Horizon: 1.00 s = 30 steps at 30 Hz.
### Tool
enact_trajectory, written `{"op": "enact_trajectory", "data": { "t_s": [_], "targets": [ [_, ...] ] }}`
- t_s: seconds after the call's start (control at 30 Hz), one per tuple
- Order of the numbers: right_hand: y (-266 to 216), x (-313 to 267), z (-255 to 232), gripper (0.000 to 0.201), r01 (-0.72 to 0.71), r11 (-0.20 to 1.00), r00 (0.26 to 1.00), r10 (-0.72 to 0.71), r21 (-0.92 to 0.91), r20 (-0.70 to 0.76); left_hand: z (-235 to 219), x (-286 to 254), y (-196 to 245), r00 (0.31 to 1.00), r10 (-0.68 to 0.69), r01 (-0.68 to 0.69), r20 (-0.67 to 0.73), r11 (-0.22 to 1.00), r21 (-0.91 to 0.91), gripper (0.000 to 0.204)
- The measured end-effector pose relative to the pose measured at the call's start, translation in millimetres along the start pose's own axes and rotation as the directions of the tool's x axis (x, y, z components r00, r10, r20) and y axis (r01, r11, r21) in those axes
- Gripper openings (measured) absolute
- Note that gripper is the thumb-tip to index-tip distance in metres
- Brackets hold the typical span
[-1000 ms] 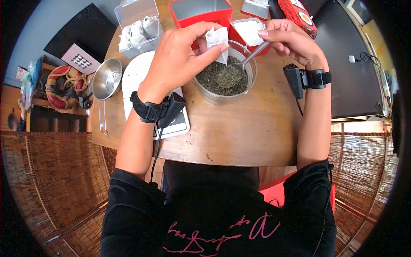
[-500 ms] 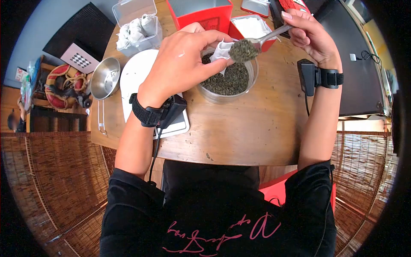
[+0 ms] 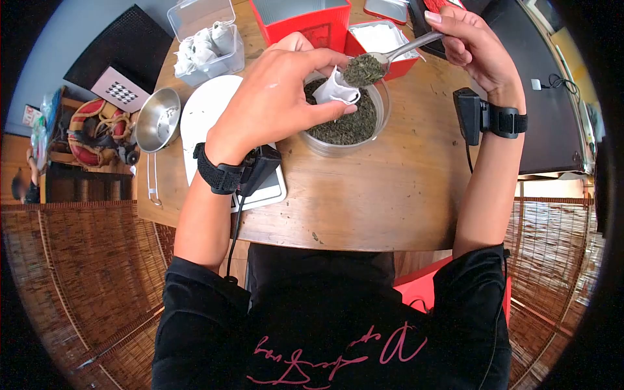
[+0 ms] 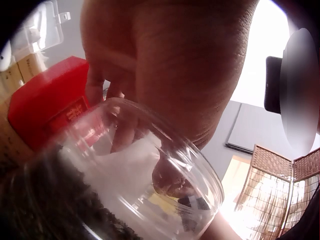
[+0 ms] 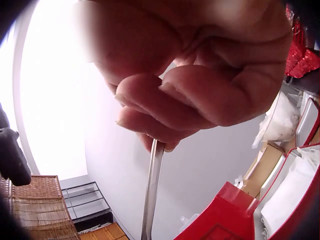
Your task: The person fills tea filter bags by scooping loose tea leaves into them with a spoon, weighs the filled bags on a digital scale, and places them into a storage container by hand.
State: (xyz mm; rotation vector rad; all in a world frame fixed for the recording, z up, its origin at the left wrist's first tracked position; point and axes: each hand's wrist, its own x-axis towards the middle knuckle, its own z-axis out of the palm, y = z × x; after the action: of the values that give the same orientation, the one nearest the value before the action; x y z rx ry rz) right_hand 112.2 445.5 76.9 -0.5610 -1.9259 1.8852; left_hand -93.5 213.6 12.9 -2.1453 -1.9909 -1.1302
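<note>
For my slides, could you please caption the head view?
Left hand pinches a white bag; right hand holds a spoon of dried leaves near its mouth.

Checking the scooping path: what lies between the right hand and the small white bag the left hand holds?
The head view shows a silver metal spoon heaped with dried green leaves, running from the right hand toward the bag.

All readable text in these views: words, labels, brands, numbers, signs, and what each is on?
None reads reliably.
Black shirt: pink script, upside down in the head view; wording unclear.
Red box: marking on its front, too blurred.
Tan box, left wrist view: letters, too blurred.
White card, far left in the head view: marks, too small.
</note>
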Motion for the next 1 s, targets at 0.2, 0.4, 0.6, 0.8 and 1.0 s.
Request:
{"op": "enact_trajectory", "data": {
  "t_s": [0.2, 0.4, 0.6, 0.8, 1.0],
  "targets": [
    [-2, -1, 6, 0.023, 0.009, 0.998, 0.999, -0.011, -0.058, -0.034, -9, 0, 3, 0.998, 0.026, -0.022, 0.064, 0.998, -0.064, 0.056],
    [-3, 0, 5, 0.022, -0.018, 0.991, 1.000, 0.015, -0.136, -0.017, -14, 0, 0, 0.994, -0.002, 0.022, 0.106, 0.983, -0.185, 0.047],
    [-3, 1, 6, 0.022, 0.006, 0.986, 1.000, -0.006, -0.164, 0.005, -16, 3, -9, 0.995, 0.042, -0.028, 0.087, 0.987, -0.157, 0.039],
    [-3, 1, 9, 0.021, 0.010, 0.989, 0.999, -0.006, -0.150, 0.031, -9, 3, -6, 0.997, -0.023, 0.040, 0.072, 0.972, -0.233, 0.028],
    [-1, 4, 3, 0.021, -0.005, 0.986, 1.000, 0.006, -0.167, 0.002, -9, 1, -6, 0.993, -0.095, 0.112, 0.065, 0.937, -0.331, 0.020]
  ]
}}
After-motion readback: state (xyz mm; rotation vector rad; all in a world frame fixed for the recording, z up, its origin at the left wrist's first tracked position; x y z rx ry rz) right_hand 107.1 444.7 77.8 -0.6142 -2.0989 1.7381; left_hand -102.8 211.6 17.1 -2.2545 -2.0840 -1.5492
